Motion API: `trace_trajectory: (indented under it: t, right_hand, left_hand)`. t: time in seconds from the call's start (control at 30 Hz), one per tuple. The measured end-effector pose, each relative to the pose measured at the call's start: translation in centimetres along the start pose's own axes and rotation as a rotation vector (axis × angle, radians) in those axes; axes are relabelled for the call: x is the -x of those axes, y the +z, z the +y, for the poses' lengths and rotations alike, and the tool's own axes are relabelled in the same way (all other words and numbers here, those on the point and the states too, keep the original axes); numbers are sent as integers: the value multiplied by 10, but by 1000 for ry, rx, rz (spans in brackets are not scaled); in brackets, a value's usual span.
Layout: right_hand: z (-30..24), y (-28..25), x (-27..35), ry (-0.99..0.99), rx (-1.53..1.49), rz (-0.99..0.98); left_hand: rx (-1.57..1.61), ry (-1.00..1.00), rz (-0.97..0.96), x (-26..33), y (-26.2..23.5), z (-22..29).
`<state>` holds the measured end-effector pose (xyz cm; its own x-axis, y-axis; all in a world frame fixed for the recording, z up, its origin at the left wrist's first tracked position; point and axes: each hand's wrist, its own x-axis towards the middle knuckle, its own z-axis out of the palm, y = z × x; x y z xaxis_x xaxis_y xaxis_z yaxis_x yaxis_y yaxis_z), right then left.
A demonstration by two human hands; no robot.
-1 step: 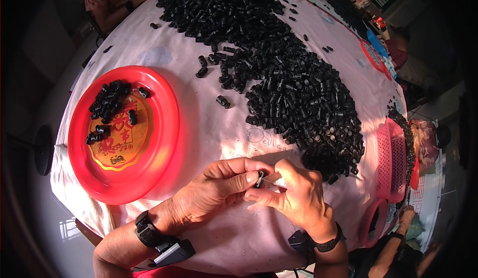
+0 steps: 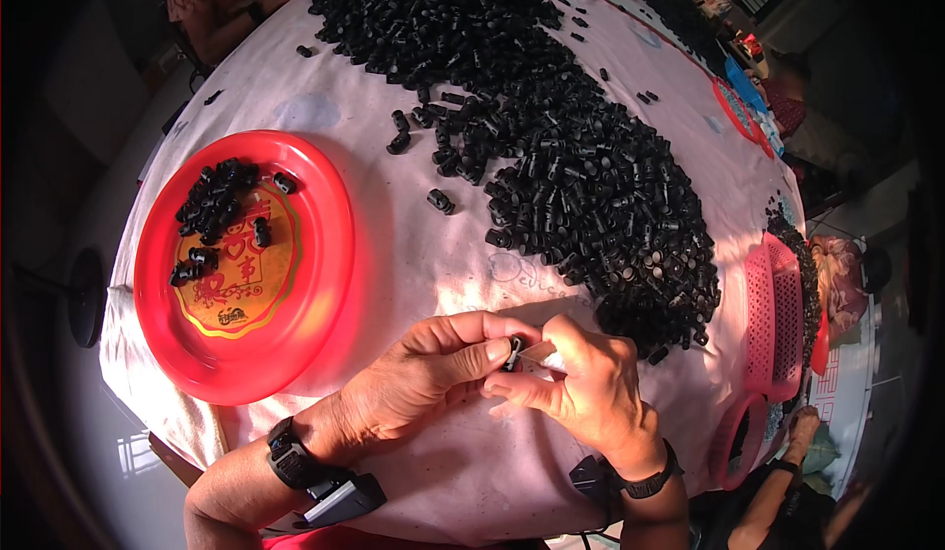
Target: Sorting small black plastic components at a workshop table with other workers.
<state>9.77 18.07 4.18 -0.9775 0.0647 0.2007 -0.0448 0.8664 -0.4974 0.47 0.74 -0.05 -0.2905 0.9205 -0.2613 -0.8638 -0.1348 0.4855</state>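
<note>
My left hand (image 2: 423, 368) pinches a small black plastic part (image 2: 514, 353) between thumb and forefinger. Close against it on the right, my right hand (image 2: 596, 388) has its thumb and forefinger closed on a thin, pale, pointed piece (image 2: 536, 357), whose tip meets the black part. The exact kind of that piece is too small to tell. Beyond both hands spreads a large heap of similar black plastic parts (image 2: 591, 195). To the left stands a round red plate (image 2: 315, 328) with a gold printed centre, and a small cluster of black parts (image 2: 215, 195) lies on it.
A pale pink cloth (image 2: 413, 264) covers the table. Single black parts (image 2: 441, 201) lie beside the heap. At the right edge stand a pink perforated basket (image 2: 773, 314) and a pink round container (image 2: 728, 442). Other people sit at the far left (image 2: 221, 8) and the right side.
</note>
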Motion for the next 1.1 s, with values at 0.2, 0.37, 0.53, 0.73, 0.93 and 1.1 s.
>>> trace_trajectory:
  t: [0.2,0.37,0.53,0.73,0.93,1.1]
  right_hand:
    - [5,1,-1,16,15,-22]
    - [4,2,-1,7,6,-25]
    - [4,4,-2,7,-24,-8]
    - [5,3,-2,-26,-14,-8]
    - [7,7,0,-13,24,-54]
    - [5,3,-2,1,-6,-7]
  left_hand:
    - [5,16,-32,-3,0,2]
    - [4,8,-22,-3,0,3]
    - [4,10,-20,-3,-2,2]
    - [18,23,-48,-3,-3,2]
    - [0,43,-32,-5,-5,1]
    - [8,18,0,-4,-1,1]
